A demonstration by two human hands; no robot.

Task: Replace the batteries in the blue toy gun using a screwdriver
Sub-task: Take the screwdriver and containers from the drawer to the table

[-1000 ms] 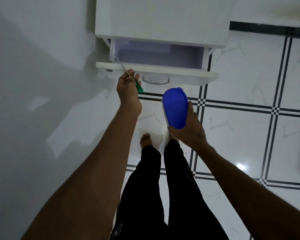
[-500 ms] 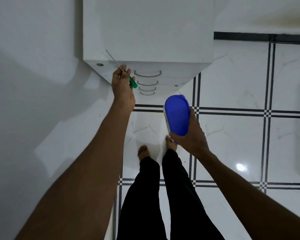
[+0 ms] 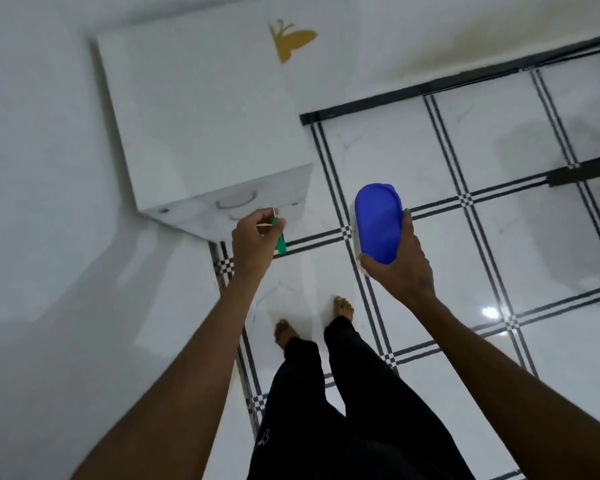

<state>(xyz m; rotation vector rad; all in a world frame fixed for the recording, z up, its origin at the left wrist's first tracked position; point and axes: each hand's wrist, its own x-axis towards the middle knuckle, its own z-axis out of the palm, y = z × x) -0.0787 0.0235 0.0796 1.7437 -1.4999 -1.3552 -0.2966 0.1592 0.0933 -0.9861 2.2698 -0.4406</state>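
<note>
My left hand grips a thin screwdriver with a green handle, held in front of the white drawer cabinet. The green end sticks out below my fingers and the metal shaft is mostly hidden in my fist. My right hand holds a white plastic container with a blue lid, lid facing me, out over the tiled floor. The blue toy gun is not in view.
The cabinet stands against a white wall, its drawers shut, curved metal handles on the front. A yellow butterfly sticker is on the wall behind. White floor tiles with black lines spread to the right. My bare feet stand below.
The top drawer, open a second ago, is now shut. My view has swung right and my left hand with the screwdriver has drawn away from the cabinet.
</note>
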